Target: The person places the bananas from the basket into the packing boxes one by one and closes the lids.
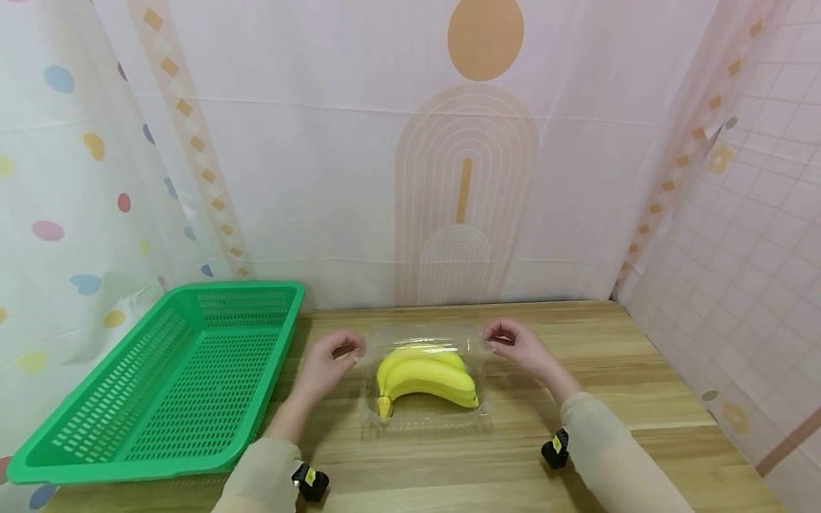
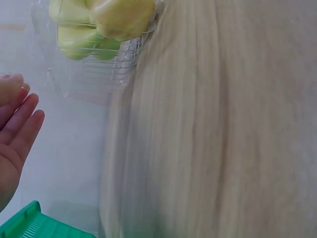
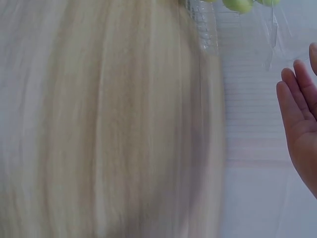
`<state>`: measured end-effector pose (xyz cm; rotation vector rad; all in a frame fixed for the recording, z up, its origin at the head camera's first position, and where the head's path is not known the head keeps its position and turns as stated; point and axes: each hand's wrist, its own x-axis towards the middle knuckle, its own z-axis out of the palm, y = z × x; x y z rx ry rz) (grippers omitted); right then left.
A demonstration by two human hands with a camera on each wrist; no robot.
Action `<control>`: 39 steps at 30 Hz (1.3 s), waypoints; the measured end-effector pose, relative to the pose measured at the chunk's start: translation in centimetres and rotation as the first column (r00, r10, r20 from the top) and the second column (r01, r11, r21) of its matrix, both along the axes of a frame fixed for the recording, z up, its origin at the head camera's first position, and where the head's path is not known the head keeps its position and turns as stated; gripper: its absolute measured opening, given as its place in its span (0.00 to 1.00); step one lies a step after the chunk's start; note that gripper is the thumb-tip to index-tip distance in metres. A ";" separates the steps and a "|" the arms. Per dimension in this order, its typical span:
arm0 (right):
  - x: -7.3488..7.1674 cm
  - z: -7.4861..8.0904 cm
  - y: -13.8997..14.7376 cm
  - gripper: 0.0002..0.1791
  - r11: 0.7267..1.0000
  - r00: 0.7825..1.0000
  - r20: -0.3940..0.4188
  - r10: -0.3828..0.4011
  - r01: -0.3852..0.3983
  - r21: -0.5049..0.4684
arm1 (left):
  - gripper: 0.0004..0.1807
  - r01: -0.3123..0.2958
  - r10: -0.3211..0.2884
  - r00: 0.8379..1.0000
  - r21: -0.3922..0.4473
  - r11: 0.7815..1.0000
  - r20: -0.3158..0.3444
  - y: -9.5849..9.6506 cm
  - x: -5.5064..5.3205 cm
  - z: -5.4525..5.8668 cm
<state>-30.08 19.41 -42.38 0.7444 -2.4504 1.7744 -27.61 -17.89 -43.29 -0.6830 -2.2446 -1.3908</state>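
Note:
A bunch of yellow bananas (image 1: pixel 426 377) lies in a clear plastic clamshell box (image 1: pixel 426 427) on the wooden table, its stem toward the near left. The box's clear lid (image 1: pixel 423 332) stands raised along the far side. At the lid's left edge, my left hand (image 1: pixel 330 362) pinches it between thumb and forefinger. My right hand (image 1: pixel 522 348) pinches the opposite edge the same way. The left wrist view shows the other fingers (image 2: pixel 25 124) of that hand fairly straight. In the right wrist view, the bananas (image 3: pixel 237 4) show only at the top edge.
A green plastic basket (image 1: pixel 291 356) with slotted walls stands to the left, close to my left forearm. Patterned curtains (image 1: pixel 346 178) hang behind the wooden table (image 1: pixel 577 335) and at both sides. A small black camera sits on each wrist.

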 end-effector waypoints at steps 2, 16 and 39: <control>0.1 0.1 0.1 0.06 1.000 1.000 0.002 0.008 -0.008 0.018 | 0.11 -0.010 0.007 0.999 -0.050 0.999 -0.053 -0.1 0.1 0.1; 0.6 0.1 0.3 0.05 0.982 0.986 -0.157 0.052 -0.022 0.187 | 0.14 -0.125 0.019 0.956 -0.349 0.929 -0.292 -0.3 0.5 0.4; 0.4 -0.6 1.1 0.12 0.898 0.794 -0.559 0.238 0.039 0.438 | 0.17 -0.154 -0.089 0.914 -0.540 0.827 -0.396 -1.0 1.5 0.0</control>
